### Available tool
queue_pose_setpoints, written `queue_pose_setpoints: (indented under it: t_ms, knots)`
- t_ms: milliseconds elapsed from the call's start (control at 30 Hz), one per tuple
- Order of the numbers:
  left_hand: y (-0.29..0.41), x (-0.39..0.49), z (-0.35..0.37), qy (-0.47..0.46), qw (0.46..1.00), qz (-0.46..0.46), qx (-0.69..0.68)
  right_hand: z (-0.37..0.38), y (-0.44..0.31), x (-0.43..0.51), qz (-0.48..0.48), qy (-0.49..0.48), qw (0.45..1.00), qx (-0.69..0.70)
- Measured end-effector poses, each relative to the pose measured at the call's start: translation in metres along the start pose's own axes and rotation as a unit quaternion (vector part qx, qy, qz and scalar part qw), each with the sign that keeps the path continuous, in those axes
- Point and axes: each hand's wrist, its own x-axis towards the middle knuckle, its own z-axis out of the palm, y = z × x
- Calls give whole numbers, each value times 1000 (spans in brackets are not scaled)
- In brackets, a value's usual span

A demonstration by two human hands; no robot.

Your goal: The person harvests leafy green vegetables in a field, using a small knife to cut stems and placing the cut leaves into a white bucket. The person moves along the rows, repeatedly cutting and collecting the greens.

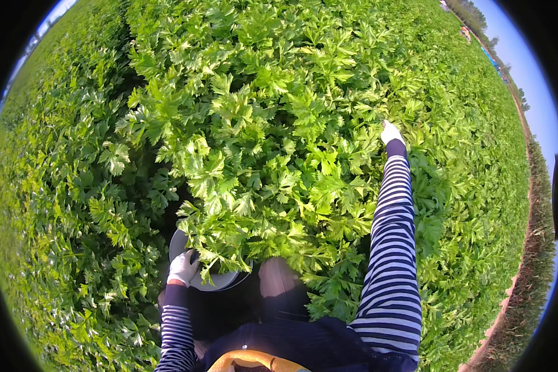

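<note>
My left hand, in a white glove, is curled at the left rim of a grey bucket low in the view. A small dark patch shows at its fingers; what it is cannot be told. Leafy celery tops hang over the bucket and cover much of its opening. My right arm stretches far forward, and my white-gloved right hand is among celery leaves right of centre. Its fingertips are too small and partly hidden to show whether they hold anything.
Dense celery plants surround me, with a dark furrow on the left. My knee stands beside the bucket. A dirt edge bounds the field at right. Something small and orange, perhaps a person, is far off.
</note>
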Motion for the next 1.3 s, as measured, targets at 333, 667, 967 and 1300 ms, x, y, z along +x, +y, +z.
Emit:
queue_pose_setpoints:
  t_ms: [333, 667, 967, 1300]
  knots:
    - [9, 7, -5, -29, 999, -22, 23, 9, 23, -22, -2, 153, 827, 540]
    - [-2, 13, 1, -43, 997, -58, 28, 5, 53, 30, 76, 70, 795, 597]
    - [-9, 16, 5, -25, 997, -62, 46, 21, 32, 66, 68, 49, 990, 112]
    - [-5, 21, 3, -74, 990, -92, 76, -6, 30, 36, 62, 133, 729, 669]
